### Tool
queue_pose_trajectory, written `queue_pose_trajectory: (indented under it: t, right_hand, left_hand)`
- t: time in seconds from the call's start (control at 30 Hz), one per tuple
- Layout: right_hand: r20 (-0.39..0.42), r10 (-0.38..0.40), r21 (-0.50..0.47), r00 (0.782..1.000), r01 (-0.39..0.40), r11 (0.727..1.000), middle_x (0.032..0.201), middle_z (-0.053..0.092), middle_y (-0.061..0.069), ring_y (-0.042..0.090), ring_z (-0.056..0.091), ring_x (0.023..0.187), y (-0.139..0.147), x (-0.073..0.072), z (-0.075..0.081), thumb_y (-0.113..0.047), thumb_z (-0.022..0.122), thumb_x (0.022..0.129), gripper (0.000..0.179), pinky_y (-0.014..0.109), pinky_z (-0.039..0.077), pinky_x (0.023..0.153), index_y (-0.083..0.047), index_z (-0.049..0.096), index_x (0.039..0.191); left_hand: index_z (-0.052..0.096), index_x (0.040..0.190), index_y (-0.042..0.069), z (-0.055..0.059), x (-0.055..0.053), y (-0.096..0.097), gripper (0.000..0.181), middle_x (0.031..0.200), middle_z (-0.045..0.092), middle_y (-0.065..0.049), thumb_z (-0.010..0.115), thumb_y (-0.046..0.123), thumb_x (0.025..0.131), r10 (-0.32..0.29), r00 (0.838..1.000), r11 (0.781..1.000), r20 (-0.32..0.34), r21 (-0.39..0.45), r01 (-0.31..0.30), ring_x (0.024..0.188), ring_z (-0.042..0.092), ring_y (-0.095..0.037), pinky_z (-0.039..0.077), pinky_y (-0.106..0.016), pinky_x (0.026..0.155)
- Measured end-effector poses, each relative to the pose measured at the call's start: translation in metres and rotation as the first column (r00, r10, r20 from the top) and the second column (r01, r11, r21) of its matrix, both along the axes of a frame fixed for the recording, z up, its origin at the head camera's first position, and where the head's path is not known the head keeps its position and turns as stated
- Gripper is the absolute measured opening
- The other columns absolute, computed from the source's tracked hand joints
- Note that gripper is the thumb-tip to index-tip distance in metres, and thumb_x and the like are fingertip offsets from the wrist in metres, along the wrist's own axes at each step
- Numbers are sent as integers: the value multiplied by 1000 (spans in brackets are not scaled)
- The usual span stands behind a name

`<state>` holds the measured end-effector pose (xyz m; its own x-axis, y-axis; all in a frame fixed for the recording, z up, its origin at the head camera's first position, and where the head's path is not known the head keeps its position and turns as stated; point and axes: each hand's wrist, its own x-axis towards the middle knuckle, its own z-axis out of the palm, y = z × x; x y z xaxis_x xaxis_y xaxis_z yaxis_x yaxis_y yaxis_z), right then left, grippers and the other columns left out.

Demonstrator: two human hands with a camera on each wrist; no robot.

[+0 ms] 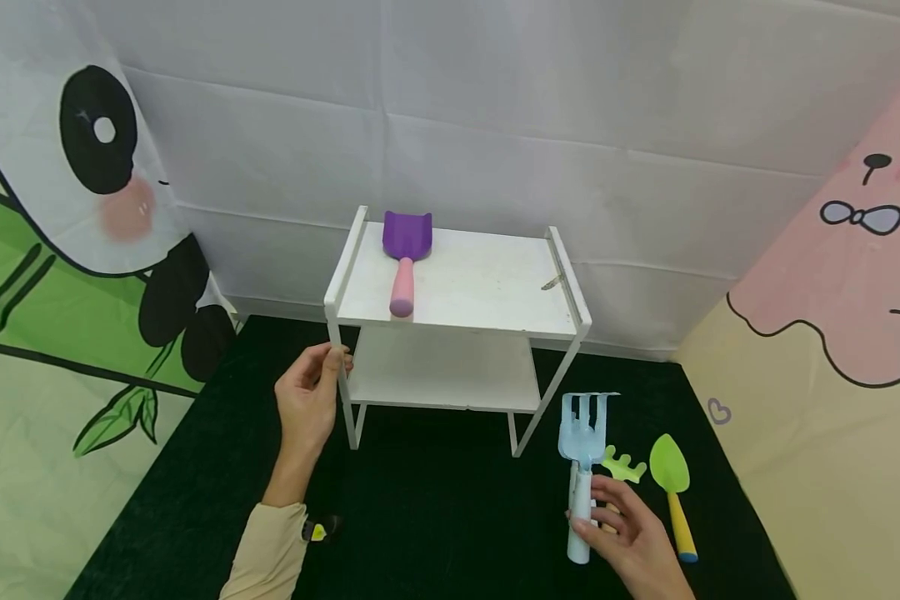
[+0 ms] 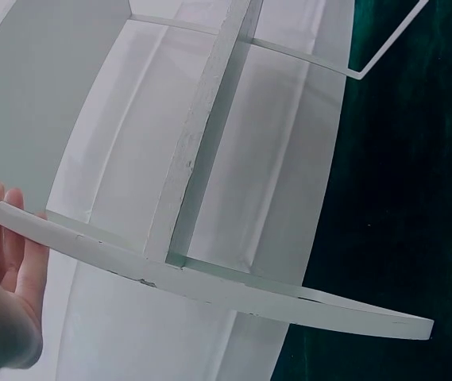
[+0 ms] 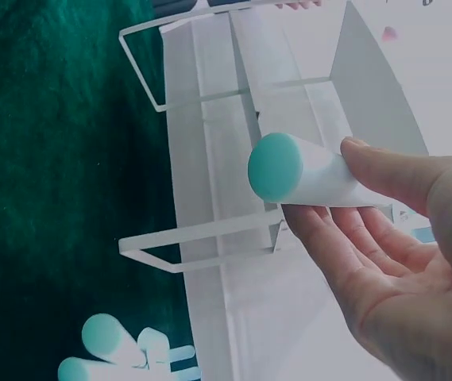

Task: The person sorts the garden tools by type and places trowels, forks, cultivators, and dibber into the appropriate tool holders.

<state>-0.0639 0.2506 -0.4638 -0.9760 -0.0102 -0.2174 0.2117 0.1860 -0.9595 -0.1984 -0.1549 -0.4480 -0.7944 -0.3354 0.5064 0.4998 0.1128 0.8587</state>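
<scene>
Back wall: covered in white sheeting, crossed by horizontal and vertical fold creases. Left wall: pale green at its base, printed with a black-and-white panda-like face, pink-cheeked, a black-edged green band and a leaf sprig. Right wall: cream, printed with a pink figure, bow tie and small purple heart. Dark green covering: bordered by all three walls. Light: softly and evenly spread.
</scene>
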Motion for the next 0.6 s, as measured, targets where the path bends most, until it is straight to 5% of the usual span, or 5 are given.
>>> queue_pose_trajectory:
  t: [0.6]
  right_hand:
    - [-56, 124, 20, 991, -123, 992, 141, 49, 21, 34, 63, 116, -26, -13, 6, -8, 75, 94, 57, 32, 58, 92, -5, 47, 143]
  left_hand:
    - [70, 107, -7, -1, -1, 0, 14, 94, 74, -9, 61, 1, 102, 17, 1000, 1000, -1, -10, -17, 84, 69, -7, 54, -18, 85]
